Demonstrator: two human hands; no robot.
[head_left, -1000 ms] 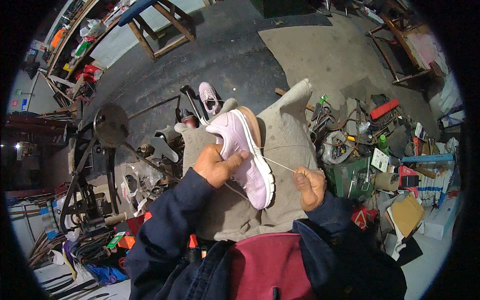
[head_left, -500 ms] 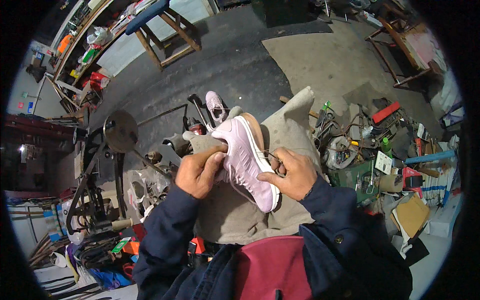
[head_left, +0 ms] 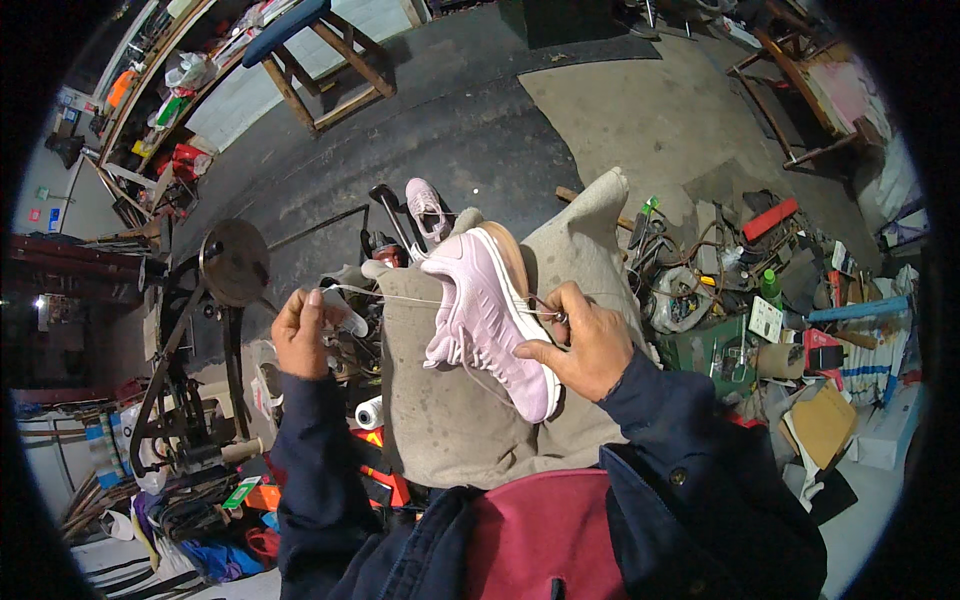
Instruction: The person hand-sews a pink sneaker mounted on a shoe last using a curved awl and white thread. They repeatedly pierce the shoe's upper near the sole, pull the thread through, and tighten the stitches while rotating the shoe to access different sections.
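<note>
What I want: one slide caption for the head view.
Left grip holds a pale thread running to a pink sneaker over beige cloth; right grip touches the sneaker's white sole.

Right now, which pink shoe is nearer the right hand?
The shoe on the cloth, the right hand beside it; the other shoe is past the cloth, untouched.

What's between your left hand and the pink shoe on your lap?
In the head view, a thin, pale thread stretches from the left hand to the pink shoe, with beige cloth beneath part of it.
</note>
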